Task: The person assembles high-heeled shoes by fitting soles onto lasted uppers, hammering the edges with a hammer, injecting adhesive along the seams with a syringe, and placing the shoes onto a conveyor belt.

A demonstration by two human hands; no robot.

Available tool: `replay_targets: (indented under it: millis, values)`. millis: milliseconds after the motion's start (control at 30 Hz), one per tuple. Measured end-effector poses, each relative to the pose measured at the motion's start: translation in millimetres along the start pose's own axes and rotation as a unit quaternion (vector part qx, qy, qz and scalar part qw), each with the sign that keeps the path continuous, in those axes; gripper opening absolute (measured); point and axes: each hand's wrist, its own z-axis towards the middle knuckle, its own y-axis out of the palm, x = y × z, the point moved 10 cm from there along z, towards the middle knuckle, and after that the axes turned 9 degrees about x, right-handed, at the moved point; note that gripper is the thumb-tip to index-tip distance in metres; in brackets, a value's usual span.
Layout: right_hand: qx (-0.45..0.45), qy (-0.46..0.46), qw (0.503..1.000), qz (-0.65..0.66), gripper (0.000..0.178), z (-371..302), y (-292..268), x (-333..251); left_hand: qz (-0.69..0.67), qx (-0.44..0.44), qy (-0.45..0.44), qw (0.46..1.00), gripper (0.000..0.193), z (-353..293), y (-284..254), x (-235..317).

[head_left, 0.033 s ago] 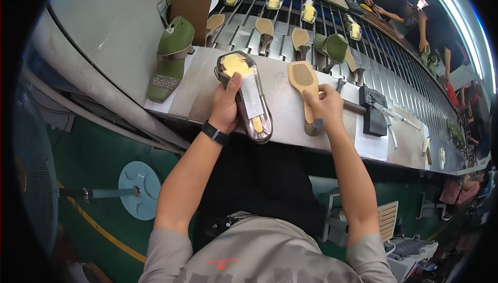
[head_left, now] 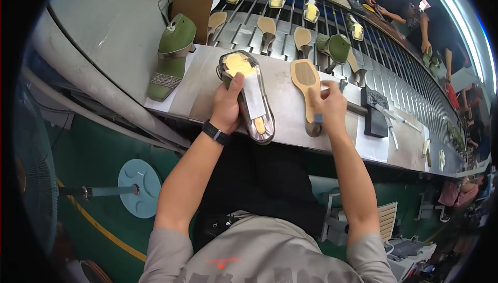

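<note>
Left hand (head_left: 226,105) clamps an upturned shoe (head_left: 254,101) | right hand (head_left: 332,105) at heeled sole (head_left: 305,78), hold impossible to tell | grey shirt (head_left: 264,246) bears small red print (head_left: 222,260)

Forearms (head_left: 188,179) reaching forward, left hand (head_left: 226,108) gripping, thumb (head_left: 236,83) uppermost, right hand (head_left: 333,109) with fingers (head_left: 330,86) bent

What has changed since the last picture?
The right hand has shifted slightly: its fingertips have slid rightward toward the right edge of the near sole. They are blurred, so I can't tell whether they have let go. The left hand still grips the upturned shoe; the near sole and black block show no clear move.
</note>
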Motion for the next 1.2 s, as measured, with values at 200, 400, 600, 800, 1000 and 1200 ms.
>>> replay_targets:
  millis: [200, 400, 600, 800, 1000, 1200]
  values:
    - [-0.041, 0.1, 0.851, 0.514, 0.046, -11.1, -3.0, -7.1, 0.052, 0.031, 0.003, 0.998, 0.055, -5.3, 1.9, 6.6]
    - [-0.128, 0.179, 0.807, 0.547, 0.044, -48.6, 34.0, 0.9, 0.121, 0.011, 0.028, 0.992, 0.055, -0.4, 19.8, 10.3]
    - [-0.145, 0.191, 0.861, 0.449, 0.037, -47.4, 40.1, -1.1, 0.136, 0.018, 0.032, 0.99, 0.053, -2.0, 22.9, 18.3]
    - [-0.123, 0.182, 0.895, 0.388, 0.013, -47.6, 29.7, 0.4, 0.258, -0.054, 0.007, 0.965, 0.051, -29.9, 34.9, 30.4]
    - [-0.065, -0.001, 0.875, 0.48, 0.039, -95.1, -48.1, -60.3, 0.288, -0.231, -0.082, 0.926, 0.079, -121.3, 50.9, 33.3]
    - [-0.408, -0.029, 0.734, 0.542, 0.081, -139.5, 20.9, -109.1, 0.243, -0.403, -0.096, 0.877, 0.08, -185.3, 77.5, 13.7]
